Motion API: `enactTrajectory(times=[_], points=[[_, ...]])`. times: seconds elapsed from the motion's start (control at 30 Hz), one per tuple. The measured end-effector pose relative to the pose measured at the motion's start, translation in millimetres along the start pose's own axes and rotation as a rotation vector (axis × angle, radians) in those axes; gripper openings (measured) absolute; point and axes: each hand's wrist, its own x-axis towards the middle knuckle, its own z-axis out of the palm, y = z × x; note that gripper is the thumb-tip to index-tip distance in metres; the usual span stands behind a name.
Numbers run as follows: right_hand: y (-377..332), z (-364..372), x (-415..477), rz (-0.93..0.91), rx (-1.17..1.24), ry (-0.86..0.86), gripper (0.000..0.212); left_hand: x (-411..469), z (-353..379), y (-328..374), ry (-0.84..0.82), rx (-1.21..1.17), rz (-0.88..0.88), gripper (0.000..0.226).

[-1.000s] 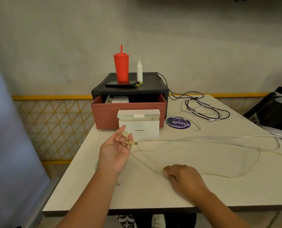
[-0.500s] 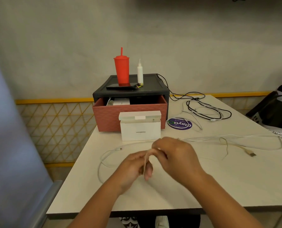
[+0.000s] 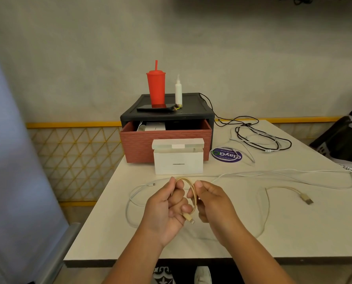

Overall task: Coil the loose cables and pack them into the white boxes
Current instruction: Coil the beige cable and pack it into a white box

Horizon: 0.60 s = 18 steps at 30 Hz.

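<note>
From the head view, we hold the beige cable [image 3: 193, 191] in both hands, just above the tabletop [image 3: 253, 242]. Our left hand [image 3: 167, 210] has its fingers curled around a couple of small loops, and the small plug [image 3: 190, 219] sticks out below its fingertips. Our right hand [image 3: 214, 203] pinches the same loops from the other side between thumb and fingers. The rest of the cable trails off past the right hand, runs in a wide curve over the tabletop and ends at the flat plug [image 3: 306, 199], well to the right of that hand.

Just beyond both hands stands the white box [image 3: 178, 161] with its lid flap up. A white cable [image 3: 273, 172] lies slack between the hands and the box and stretches far to the right. A black cable [image 3: 259, 138] lies loose further off, beyond the right hand.

We judge the beige cable light, thin and limp, with a little spring, so the loops will likely open unless the left hand keeps them pinned. The best hold is on the bundle where the loops cross. The right hand can feed slack along the free strand, not pull by the plug.
</note>
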Motion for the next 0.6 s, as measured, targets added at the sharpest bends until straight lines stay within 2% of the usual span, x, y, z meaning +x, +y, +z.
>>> enactTrajectory(times=[0.07, 0.2, 0.3, 0.47, 0.6], points=[[-0.1, 0.3, -4.9, 0.009, 0.04, -0.022, 0.038, -0.2, -0.1, -0.5, 0.024, 0.021, 0.007, 0.024], [5.9, 1.4, -8.9, -0.061, -0.126, 0.026, 0.038, -1.2, -3.8, -7.3, 0.074, 0.139, 0.018, 0.026], [7.8, -1.0, -8.4, -0.06, -0.138, 0.096, 0.04, -3.2, -6.2, -15.6, 0.13, 0.361, 0.09, 0.028], [8.7, -3.7, -6.4, -0.039, -0.134, 0.175, 0.041, -10.7, -10.6, -23.3, 0.179, 0.724, 0.1, 0.001], [12.4, -5.6, -7.2, -0.079, -0.227, 0.187, 0.038, -14.9, -11.6, -20.9, 0.203, 0.88, 0.097, 0.016]])
